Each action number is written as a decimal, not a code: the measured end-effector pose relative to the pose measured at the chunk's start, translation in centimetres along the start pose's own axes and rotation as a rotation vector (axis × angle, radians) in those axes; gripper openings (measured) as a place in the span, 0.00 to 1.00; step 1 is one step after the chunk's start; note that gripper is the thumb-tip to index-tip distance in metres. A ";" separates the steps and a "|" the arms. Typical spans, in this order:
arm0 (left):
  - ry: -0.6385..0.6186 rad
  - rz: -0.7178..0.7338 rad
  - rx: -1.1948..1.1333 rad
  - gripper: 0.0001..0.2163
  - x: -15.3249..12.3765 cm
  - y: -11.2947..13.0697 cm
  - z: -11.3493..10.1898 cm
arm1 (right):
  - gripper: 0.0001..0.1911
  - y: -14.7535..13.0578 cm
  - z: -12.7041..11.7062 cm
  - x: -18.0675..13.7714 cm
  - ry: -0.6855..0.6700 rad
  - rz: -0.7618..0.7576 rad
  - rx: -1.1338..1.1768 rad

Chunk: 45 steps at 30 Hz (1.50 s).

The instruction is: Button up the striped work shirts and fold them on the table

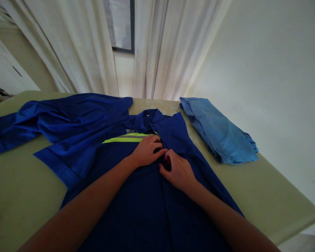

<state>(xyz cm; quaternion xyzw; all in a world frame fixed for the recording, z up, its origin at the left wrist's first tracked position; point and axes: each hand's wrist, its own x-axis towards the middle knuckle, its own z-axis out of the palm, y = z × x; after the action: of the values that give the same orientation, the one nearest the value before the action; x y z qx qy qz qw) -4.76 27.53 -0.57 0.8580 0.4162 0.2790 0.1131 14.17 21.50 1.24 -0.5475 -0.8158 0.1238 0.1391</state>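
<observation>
A dark blue work shirt (131, 206) lies front up, its collar at the far end. A yellow-green and grey reflective stripe (126, 138) crosses its chest, below a small white emblem. My left hand (148, 150) rests on the front opening beside the stripe, fingers curled on the cloth. Just right of it, my right hand (180, 169) has thumb and fingers bent together at the same front edge. The fingertips nearly meet, and whatever small part they pinch is hidden. Right of the collar, a blue flap (170, 129) lies over the chest.
A folded lighter blue garment (220, 133) lies on the right of the pale green table (273, 196). More dark blue cloth (76, 112) spreads across the far left; I cannot tell whether it joins the shirt. Curtains (81, 42) hang behind, and a white wall (273, 70) stands at right.
</observation>
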 end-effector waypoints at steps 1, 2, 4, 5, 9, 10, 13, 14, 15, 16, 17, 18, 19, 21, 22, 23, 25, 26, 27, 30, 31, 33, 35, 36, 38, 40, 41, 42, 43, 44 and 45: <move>-0.005 0.007 -0.002 0.12 0.0 0.0 0.0 | 0.09 0.1 0.0 0.0 -0.009 -0.025 -0.003; -0.004 0.007 -0.007 0.11 0.0 0.0 0.1 | 0.08 0.1 0.0 0.0 -0.014 -0.050 -0.003; 0.025 -0.018 -0.037 0.10 0.1 -0.1 0.2 | 0.07 0.1 0.1 -0.1 0.004 -0.091 0.016; 0.046 -0.035 -0.061 0.11 0.1 -0.2 0.2 | 0.07 0.0 0.1 -0.1 0.017 -0.108 0.030; 0.124 -0.082 -0.138 0.13 0.0 0.0 0.0 | 0.07 -0.1 -0.3 -0.2 0.019 -0.140 0.045; 0.136 -0.087 -0.142 0.14 0.0 0.1 -0.1 | 0.07 -0.2 -0.5 -0.2 0.010 -0.135 0.035; 0.154 -0.080 -0.127 0.13 -0.1 0.5 -0.3 | 0.08 -0.6 -1.1 -0.5 -0.030 -0.117 -0.035; 0.152 -0.069 -0.112 0.14 -0.1 0.6 -0.3 | 0.08 -0.8 -1.2 -0.6 -0.042 -0.111 -0.083; 0.148 -0.056 -0.093 0.14 -0.1 0.7 -0.3 | 0.08 -1.1 -1.3 -0.8 -0.045 -0.105 -0.144; 0.143 -0.045 -0.074 0.14 -0.2 0.7 -0.2 | 0.07 -1.3 -1.3 -1.0 -0.037 -0.098 -0.212; 0.138 -0.037 -0.058 0.14 -0.2 0.7 -0.2 | 0.06 -1.5 -1.3 -1.2 -0.020 -0.092 -0.279; 0.133 -0.033 -0.048 0.14 -0.3 0.7 -0.1 | 0.06 -1.7 -1.2 -1.4 0.002 -0.092 -0.338; 0.129 -0.035 -0.043 0.15 -0.3 0.7 -0.1 | 0.05 -1.9 -1.0 -1.5 0.024 -0.099 -0.382; 0.114 -0.043 -0.049 0.17 -0.5 0.6 0.0 | 0.06 -1.9 -0.8 -1.6 0.064 -0.141 -0.422; 0.092 -0.041 -0.056 0.19 -0.6 0.6 -0.1 | 0.06 -1.9 -0.7 -1.6 0.083 -0.169 -0.426; 0.058 -0.028 -0.065 0.21 -0.6 0.6 -0.1 | 0.06 -1.8 -0.6 -1.5 0.104 -0.198 -0.424; -0.028 0.016 -0.077 0.23 -0.7 0.6 -0.2 | 0.08 -1.5 -0.7 -1.3 0.160 -0.234 -0.419; -0.065 0.037 -0.079 0.22 -0.7 0.7 -0.2 | 0.09 -1.4 -0.7 -1.3 0.192 -0.238 -0.418; -0.087 0.047 -0.079 0.21 -0.7 0.7 -0.2 | 0.10 -1.3 -0.7 -1.2 0.223 -0.238 -0.418; -0.080 0.015 -0.075 0.18 -0.7 0.8 -0.2 | 0.13 -1.2 -0.6 -1.0 0.273 -0.241 -0.431; -0.071 0.007 -0.069 0.18 -0.8 0.9 -0.2 | 0.13 -1.2 -0.5 -0.9 0.270 -0.249 -0.438; -0.065 0.020 -0.046 0.17 -0.8 0.9 -0.3 | 0.11 -1.2 -0.1 -0.8 0.249 -0.261 -0.447; -0.065 0.052 -0.027 0.17 -0.9 0.9 -0.3 | 0.10 -1.2 0.2 -0.7 0.227 -0.247 -0.439; -0.067 0.060 -0.030 0.17 -1.0 0.9 -0.3 | 0.09 -1.1 0.3 -0.6 0.228 -0.233 -0.430; -0.078 0.046 -0.058 0.18 -1.0 0.9 -0.4 | 0.08 -1.0 0.3 -0.7 0.254 -0.211 -0.407; -0.121 0.000 -0.090 0.18 -0.8 0.9 -0.6 | 0.09 -0.8 0.2 -0.8 0.296 -0.209 -0.393; -0.156 -0.021 -0.096 0.18 -0.7 1.0 -0.7 | 0.10 -0.7 0.1 -0.9 0.313 -0.217 -0.393; -0.190 -0.035 -0.092 0.18 -0.6 1.1 -0.8 | 0.11 -0.6 0.1 -0.9 0.326 -0.229 -0.397; -0.218 -0.047 -0.083 0.17 -0.5 1.3 -0.9 | 0.11 -0.5 0.1 -0.9 0.333 -0.243 -0.404; -0.233 -0.066 -0.076 0.16 -0.4 1.6 -1.0 | 0.11 -0.5 0.1 -0.9 0.339 -0.257 -0.410; -0.237 -0.098 -0.077 0.16 -0.3 1.8 -1.0 | 0.11 -0.4 0.1 -0.9 0.348 -0.268 -0.415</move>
<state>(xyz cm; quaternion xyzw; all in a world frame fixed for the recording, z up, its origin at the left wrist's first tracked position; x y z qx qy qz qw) -4.33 26.06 0.94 0.8587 0.4302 0.1857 0.2076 14.13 20.55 1.18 -0.4647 -0.8526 -0.1605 0.1769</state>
